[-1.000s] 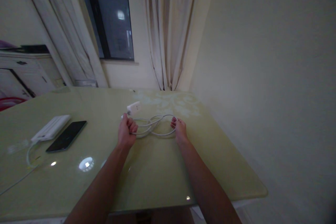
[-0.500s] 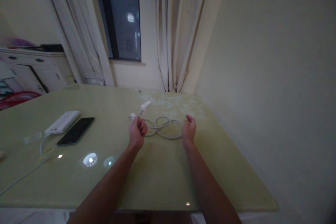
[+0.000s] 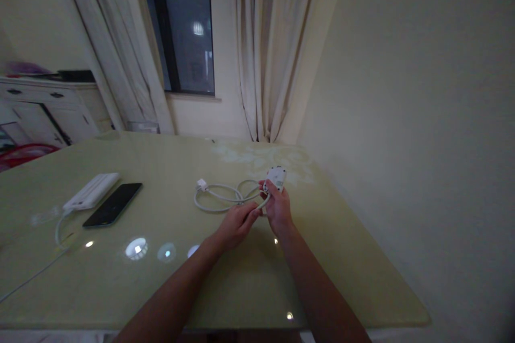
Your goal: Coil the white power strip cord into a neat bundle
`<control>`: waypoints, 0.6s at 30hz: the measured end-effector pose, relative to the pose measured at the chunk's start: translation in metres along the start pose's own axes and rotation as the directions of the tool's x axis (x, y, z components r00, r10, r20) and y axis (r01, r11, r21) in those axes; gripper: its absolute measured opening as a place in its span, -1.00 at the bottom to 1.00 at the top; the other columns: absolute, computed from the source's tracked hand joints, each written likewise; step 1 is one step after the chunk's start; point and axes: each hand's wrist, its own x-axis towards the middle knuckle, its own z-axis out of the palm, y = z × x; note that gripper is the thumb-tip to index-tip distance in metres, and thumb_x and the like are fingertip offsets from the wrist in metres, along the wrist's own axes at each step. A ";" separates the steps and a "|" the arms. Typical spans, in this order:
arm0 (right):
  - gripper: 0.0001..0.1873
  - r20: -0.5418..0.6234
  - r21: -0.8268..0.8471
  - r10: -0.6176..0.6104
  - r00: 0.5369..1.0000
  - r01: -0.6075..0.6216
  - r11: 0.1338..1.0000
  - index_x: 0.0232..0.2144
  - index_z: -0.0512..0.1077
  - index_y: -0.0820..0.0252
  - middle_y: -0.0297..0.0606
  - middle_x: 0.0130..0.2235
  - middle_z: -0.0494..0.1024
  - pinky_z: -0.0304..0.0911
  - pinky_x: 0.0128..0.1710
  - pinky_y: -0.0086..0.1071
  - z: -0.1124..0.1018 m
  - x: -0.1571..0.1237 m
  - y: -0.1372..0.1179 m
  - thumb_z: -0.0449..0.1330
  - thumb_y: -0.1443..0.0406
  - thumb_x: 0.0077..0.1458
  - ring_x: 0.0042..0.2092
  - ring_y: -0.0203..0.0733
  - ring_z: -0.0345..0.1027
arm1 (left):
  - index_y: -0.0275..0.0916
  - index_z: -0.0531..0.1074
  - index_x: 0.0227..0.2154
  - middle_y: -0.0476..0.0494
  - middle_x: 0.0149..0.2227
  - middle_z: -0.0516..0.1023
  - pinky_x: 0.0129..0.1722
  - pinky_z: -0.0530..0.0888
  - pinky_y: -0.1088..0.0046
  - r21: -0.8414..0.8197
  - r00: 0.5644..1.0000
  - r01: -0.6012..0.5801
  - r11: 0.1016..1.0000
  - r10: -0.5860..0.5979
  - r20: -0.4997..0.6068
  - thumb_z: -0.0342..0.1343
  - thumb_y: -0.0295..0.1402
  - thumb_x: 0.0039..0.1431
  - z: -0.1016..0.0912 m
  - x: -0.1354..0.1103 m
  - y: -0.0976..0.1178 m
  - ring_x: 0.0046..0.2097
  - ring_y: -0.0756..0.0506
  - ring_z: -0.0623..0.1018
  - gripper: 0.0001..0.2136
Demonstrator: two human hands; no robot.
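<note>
My right hand point(image 3: 277, 206) is closed around a small white power strip point(image 3: 276, 176), its thumb lying across the lower end where the cord comes out. Just to the left and nearer to me, my left hand point(image 3: 240, 221) pinches the pale cord point(image 3: 215, 209) close to that end. The rest of the cord lies in loose loops on the table behind my left hand. At the loops' left end rests a white plug point(image 3: 201, 185), apart from both hands.
On the left of the greenish glossy table point(image 3: 161, 289) lie a black phone point(image 3: 113, 204) and a white power bank point(image 3: 92, 191) with a white cable point(image 3: 34, 274) plugged in. A wall point(image 3: 402, 144) runs along the right edge. Behind are curtains point(image 3: 273, 53) and a window.
The power strip has passed from beside my left hand into my right hand. My left hand has moved right and nearer, onto the cord. The plug now lies at the left of the loops.
</note>
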 end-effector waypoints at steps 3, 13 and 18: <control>-0.57 -0.066 -0.037 -0.095 0.993 0.093 0.995 -0.25 0.53 0.24 -0.23 -0.32 0.65 0.27 -0.39 -0.46 -0.007 0.008 -0.003 0.37 0.02 -0.03 -0.41 -0.33 0.38 | -0.22 0.44 0.00 -0.21 -0.20 0.58 -0.12 0.47 0.30 -0.025 0.964 0.052 0.998 -0.057 -0.258 -0.12 -0.15 0.43 -0.001 0.005 -0.017 -0.17 -0.14 0.55 -0.66; -0.60 -0.195 0.308 0.159 0.968 -0.094 0.947 -0.23 0.48 0.15 -0.24 -0.27 0.66 0.13 -0.62 -0.48 -0.039 0.032 0.001 0.14 -0.01 0.08 -0.61 -0.41 0.17 | -0.29 0.49 0.03 -0.41 0.17 0.49 0.27 0.26 -0.04 0.578 0.816 0.530 0.620 -0.187 -0.547 0.00 -0.53 0.08 -0.065 -0.001 -0.064 0.23 -0.37 0.42 -0.57; -0.62 -0.294 0.366 0.152 0.944 -0.035 0.930 -0.26 0.45 0.15 -0.27 -0.30 0.64 0.10 -0.61 -0.48 -0.055 0.041 0.001 0.08 0.00 0.11 -0.62 -0.42 0.14 | -0.15 0.53 0.00 -0.27 0.28 0.43 0.38 0.05 -0.13 0.698 0.872 0.477 0.534 -0.189 -0.452 0.09 -0.45 0.11 -0.061 -0.009 -0.069 0.35 -0.34 0.30 -0.62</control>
